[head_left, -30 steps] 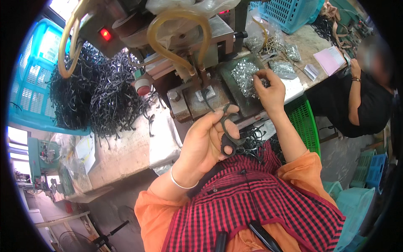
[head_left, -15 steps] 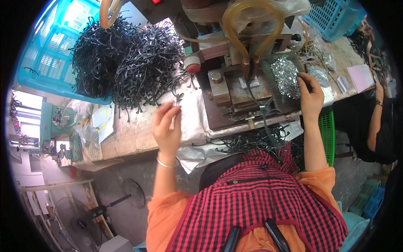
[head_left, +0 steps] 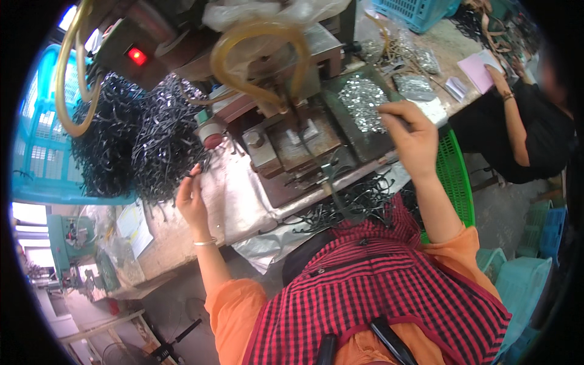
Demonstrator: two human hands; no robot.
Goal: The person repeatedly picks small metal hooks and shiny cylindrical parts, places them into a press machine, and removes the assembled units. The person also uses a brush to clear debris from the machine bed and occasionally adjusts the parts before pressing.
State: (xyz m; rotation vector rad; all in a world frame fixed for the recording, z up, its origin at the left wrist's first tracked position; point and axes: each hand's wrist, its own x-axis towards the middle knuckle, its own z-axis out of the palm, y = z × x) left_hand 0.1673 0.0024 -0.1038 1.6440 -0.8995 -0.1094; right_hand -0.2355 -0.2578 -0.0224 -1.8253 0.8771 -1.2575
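Head view: the right hand (head_left: 413,139) reaches over a dark tray (head_left: 368,149), thumb and forefinger close together beside the heap of small silver pieces (head_left: 360,100) lying in it; whether a piece sits between the fingertips, I cannot tell. The left hand (head_left: 193,204) is raised at the near edge of a large tangle of black strips (head_left: 167,137), fingers bent; its grip cannot be made out either. The tangle lies partly against a light-blue crate (head_left: 45,159) with slotted walls and spreads onto the bench (head_left: 173,248).

Between the hands stands a press (head_left: 304,141), and a single black strand (head_left: 330,185) hangs from its block toward the apron (head_left: 365,277). More black strips bunch below the bench edge, their support hidden. Beyond the tray, a clear bag (head_left: 413,87) holds silver pieces. A green basket (head_left: 453,176) stands below the right forearm, its contents out of sight. At lower right is a turquoise basket (head_left: 523,292).
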